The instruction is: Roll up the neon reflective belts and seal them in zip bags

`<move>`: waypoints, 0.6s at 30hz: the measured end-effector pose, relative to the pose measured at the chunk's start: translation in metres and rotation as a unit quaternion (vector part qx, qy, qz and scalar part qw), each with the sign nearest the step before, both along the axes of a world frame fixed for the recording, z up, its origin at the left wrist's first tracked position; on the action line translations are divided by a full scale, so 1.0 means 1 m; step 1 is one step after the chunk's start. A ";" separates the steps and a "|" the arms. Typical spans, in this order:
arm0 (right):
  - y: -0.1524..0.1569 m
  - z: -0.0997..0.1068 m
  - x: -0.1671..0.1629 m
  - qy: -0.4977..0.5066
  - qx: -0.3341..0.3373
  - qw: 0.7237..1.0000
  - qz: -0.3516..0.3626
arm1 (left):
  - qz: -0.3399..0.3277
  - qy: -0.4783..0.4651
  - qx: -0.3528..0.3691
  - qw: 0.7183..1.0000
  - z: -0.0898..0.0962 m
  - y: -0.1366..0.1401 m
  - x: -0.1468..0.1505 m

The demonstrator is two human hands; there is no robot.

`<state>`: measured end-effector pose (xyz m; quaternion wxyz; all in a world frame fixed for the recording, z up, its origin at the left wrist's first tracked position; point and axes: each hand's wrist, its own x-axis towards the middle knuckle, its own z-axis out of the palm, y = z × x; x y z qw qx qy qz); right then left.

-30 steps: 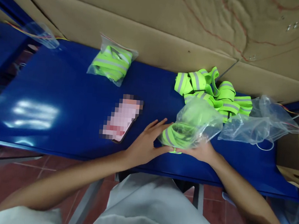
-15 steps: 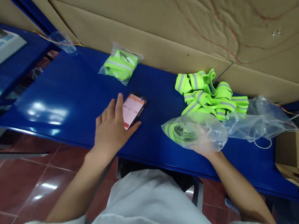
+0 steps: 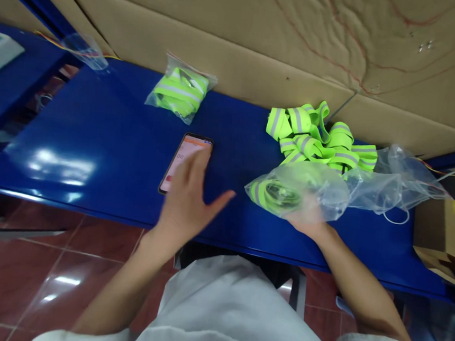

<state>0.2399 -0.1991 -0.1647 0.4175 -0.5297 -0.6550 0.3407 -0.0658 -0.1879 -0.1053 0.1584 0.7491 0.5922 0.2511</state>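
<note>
Left hand (image 3: 187, 201) has shifted rightward, partly hiding one phone (image 3: 180, 153)

Tabletop (image 3: 94, 143) passable left of phone (image 3: 176, 161); strap pile (image 3: 306, 144) blocks rear right, clear bag (image 3: 275, 197) apparently touching it.

Apparently a workshop: blue bench (image 3: 234, 139), brown board (image 3: 222, 43) along its far side, heaped reflective straps (image 3: 307, 143), open carton (image 3: 431, 228) right.

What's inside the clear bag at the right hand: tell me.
Coiled yellow-green strapping, grey-striped, shows through the clear bag. The right hand shows blurred through plastic; whether inside or behind is unclear. The coil's underside is hidden.
</note>
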 end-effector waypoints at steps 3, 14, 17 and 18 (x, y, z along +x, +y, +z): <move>0.001 0.000 0.003 -0.050 0.021 0.998 -0.020 | -0.217 -0.176 -0.060 0.958 -0.006 0.006 0.025; 0.003 0.016 -0.004 -0.080 0.048 0.995 0.020 | -0.307 -0.261 -0.069 0.913 -0.021 0.052 0.045; 0.004 0.030 -0.006 -0.124 0.002 0.990 0.072 | -0.284 -0.241 -0.097 0.923 -0.025 0.046 0.044; 0.004 0.032 -0.007 -0.119 -0.013 0.990 0.074 | -0.282 -0.238 -0.101 0.924 -0.026 0.044 0.043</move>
